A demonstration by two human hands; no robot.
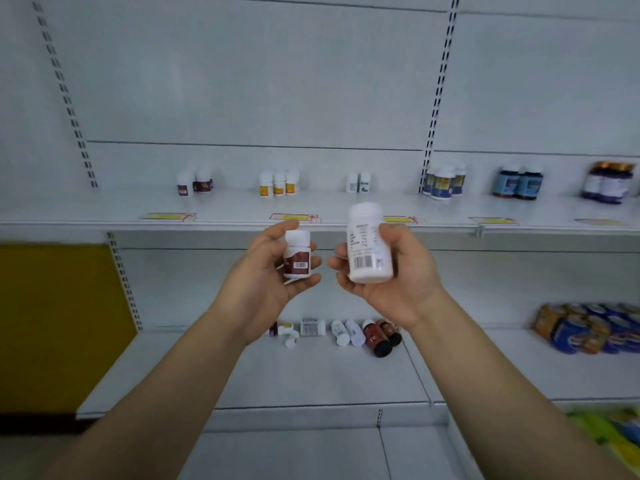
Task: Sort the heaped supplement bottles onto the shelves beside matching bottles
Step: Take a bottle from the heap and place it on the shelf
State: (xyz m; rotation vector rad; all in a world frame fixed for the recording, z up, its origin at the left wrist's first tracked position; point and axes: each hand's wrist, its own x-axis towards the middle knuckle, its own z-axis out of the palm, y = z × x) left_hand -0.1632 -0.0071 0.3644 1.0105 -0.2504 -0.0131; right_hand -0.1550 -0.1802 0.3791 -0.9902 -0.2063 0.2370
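a shopper's left hand (273,271) grips a small brown-label bottle (296,255) and the right hand (388,271) a taller white bottle (367,244), both raised above the heap (341,332), likely light, rigid, slick plastic best held round the middle.
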